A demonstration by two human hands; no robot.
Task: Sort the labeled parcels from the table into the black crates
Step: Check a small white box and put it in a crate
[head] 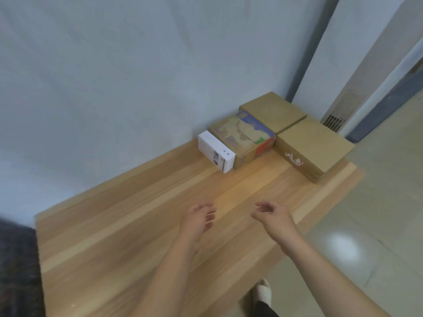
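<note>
Both hands hang over the near-middle of the wooden table (128, 225) and touch nothing. The left hand (199, 219) is half open, fingers loosely curled inward, w/ nothing in it. The right hand (273, 217) is much the same: fingers bent & relaxed, thumb close to the fingertips. It looks empty, though the blur makes that hard to say for sure. The two hands are near each other but apart.

The parcels sit well away from the hands, bunched at the far end of the table against the wall (114, 76). Closest is a white box (216, 154) w/ a printed label on its side. It touches a printed cardboard box (242, 136) w/ blue, green & red artwork. Behind that, in the corner, is a plain brown box (272, 110). To the right, by the table's edge, lies a bigger brown box (313, 147) w/ a white mark on its side, just beside the printed one. All four are shut, so contents are hidden.

Right of the table is pale tiled floor (366, 225). A white shoe (263, 291) shows below the table edge, & a vent grille (333, 122) sits low on the far wall. A dark blurred shape (18, 271) fills the left edge; can't tell what it is.
</note>
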